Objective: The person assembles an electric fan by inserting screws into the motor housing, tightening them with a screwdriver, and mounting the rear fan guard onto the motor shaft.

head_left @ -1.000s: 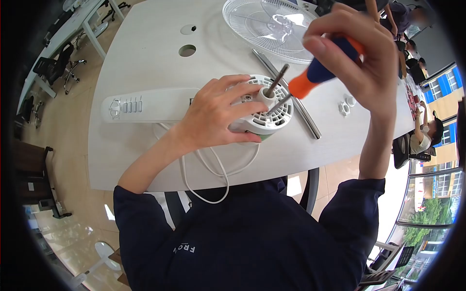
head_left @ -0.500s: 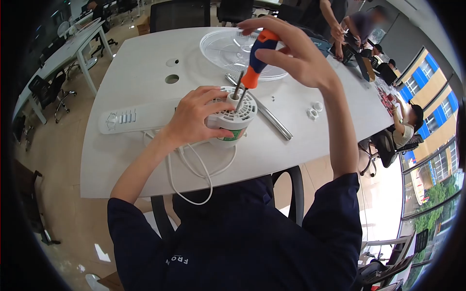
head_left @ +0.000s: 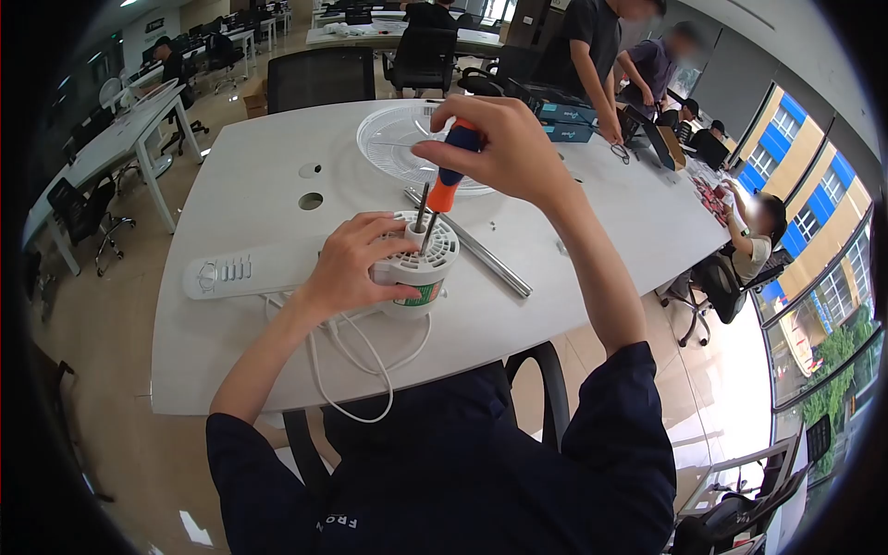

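A white fan motor housing (head_left: 442,252) with a slotted round top stands on the table, a metal shaft (head_left: 423,205) rising from its centre. My left hand (head_left: 347,266) grips its side, with fingers over the top edge and the thumb lower down. My right hand (head_left: 509,153) holds a blue and orange screwdriver (head_left: 444,196) by the upper handle, thumb and fingers closed on it. The screwdriver is tilted, its tip down among the slots beside the shaft; the screw itself cannot be made out. A white control panel body (head_left: 250,276) with a row of buttons lies left of the housing.
Behind the housing lie a chrome tube (head_left: 495,264) and a clear fan guard (head_left: 381,153). A white cable (head_left: 384,375) loops at the front edge. The table (head_left: 268,166) has a round hole. Dark boxes (head_left: 566,132) and people are at the far right.
The view has tilted up, showing more of the room. My right hand's fingers have drawn in around the screwdriver handle. My left hand keeps its grip on the housing.
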`<state>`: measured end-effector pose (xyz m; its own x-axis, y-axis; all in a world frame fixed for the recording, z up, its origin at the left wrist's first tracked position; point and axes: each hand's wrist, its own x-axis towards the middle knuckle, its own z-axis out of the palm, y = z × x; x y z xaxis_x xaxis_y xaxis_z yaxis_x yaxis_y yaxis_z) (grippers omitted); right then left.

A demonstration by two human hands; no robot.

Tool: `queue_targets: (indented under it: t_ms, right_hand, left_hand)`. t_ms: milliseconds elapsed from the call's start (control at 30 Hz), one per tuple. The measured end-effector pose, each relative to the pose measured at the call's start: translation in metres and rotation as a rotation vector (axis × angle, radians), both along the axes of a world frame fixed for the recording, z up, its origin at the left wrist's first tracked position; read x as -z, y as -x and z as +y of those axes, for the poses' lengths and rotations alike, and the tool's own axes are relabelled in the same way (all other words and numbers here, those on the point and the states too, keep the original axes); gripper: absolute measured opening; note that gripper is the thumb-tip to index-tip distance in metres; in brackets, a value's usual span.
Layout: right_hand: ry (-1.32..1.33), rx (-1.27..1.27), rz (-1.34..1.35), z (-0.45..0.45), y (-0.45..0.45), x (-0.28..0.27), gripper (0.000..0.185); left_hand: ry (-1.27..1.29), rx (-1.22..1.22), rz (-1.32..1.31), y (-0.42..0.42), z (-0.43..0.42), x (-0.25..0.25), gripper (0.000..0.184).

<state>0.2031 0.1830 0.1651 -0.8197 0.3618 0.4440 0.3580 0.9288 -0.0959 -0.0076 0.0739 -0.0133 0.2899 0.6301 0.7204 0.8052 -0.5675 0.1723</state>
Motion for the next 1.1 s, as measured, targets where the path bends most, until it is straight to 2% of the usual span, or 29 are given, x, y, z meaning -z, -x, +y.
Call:
queue_targets:
  t_ms: [33,100,167,233,267,300,367,400,433,500,567,633,700,733,800,900,967,1000,1033,1100]
  right_hand:
    - [-0.002,0.009,0.000,0.006,0.002,0.003,0.033]
    - [-0.085,-0.378,0.279,0.024,0.004,0.012,0.036]
    - [0.048,-0.443,0.324,0.028,0.001,0.015,0.043]
    - [0.209,-0.350,0.239,0.014,-0.002,0.010,0.047]
    - [-0.007,-0.257,0.220,0.019,0.000,0.013,0.046]
    - [-0.002,-0.259,0.223,0.019,0.001,0.015,0.046]
    - [-0.082,-0.071,0.119,0.021,0.001,0.011,0.040]
    - [-0.109,-0.233,0.213,0.025,0.001,0.013,0.035]
    - [-0.117,-0.226,0.213,0.026,-0.002,0.014,0.035]
    - [0.206,-0.448,0.313,0.023,-0.002,0.014,0.036]
    - [0.204,-0.399,0.271,0.015,-0.003,0.010,0.037]
    - [-0.073,-0.001,0.080,0.006,-0.003,0.005,0.037]
    - [-0.125,-0.053,0.175,0.017,0.001,0.016,0.041]
    - [0.043,-0.266,0.291,0.020,0.003,0.018,0.042]
    - [0.209,-0.481,0.407,0.021,0.003,0.017,0.044]
    - [0.188,-0.344,0.267,0.017,-0.003,0.010,0.042]
    - [-0.121,-0.075,0.148,0.016,-0.004,0.011,0.039]
    - [0.008,-0.100,0.123,0.014,-0.005,0.006,0.041]
    - [0.166,-0.300,0.187,0.022,-0.008,0.009,0.040]
    - [0.353,-0.486,0.339,0.023,-0.008,0.014,0.035]
  left_hand:
    - [0.007,-0.008,0.005,0.000,-0.002,-0.001,0.059]
    - [0.008,-0.003,0.003,-0.001,-0.003,-0.001,0.059]
    - [0.027,-0.005,-0.021,0.000,-0.003,-0.001,0.059]
    - [0.019,-0.006,-0.014,-0.001,-0.001,-0.001,0.059]
    - [0.021,-0.013,-0.008,0.000,-0.002,-0.001,0.058]
    - [0.025,-0.016,-0.005,0.000,-0.005,0.000,0.058]
    - [0.008,-0.019,0.004,-0.001,-0.003,-0.001,0.058]
    - [0.002,-0.011,0.004,-0.002,-0.003,0.000,0.058]
    - [0.006,-0.015,0.000,-0.002,-0.004,0.001,0.058]
    - [0.005,-0.028,-0.001,-0.002,-0.003,-0.002,0.058]
    - [-0.006,-0.015,-0.008,-0.003,-0.004,-0.003,0.058]
    - [-0.011,-0.020,0.000,-0.002,-0.004,-0.003,0.058]
    - [-0.014,-0.013,0.005,-0.003,-0.003,-0.002,0.058]
    - [-0.013,-0.014,0.004,-0.003,-0.004,-0.002,0.058]
    - [-0.016,-0.017,0.008,-0.002,-0.004,-0.003,0.058]
    - [-0.008,-0.018,0.009,-0.003,-0.004,-0.002,0.058]
    - [-0.020,-0.010,0.000,-0.003,-0.005,-0.003,0.057]
    - [0.001,-0.031,-0.001,-0.002,-0.004,-0.003,0.057]
    - [-0.002,-0.020,-0.002,-0.002,-0.003,-0.002,0.057]
    - [0.011,-0.051,-0.007,-0.001,-0.004,-0.001,0.056]
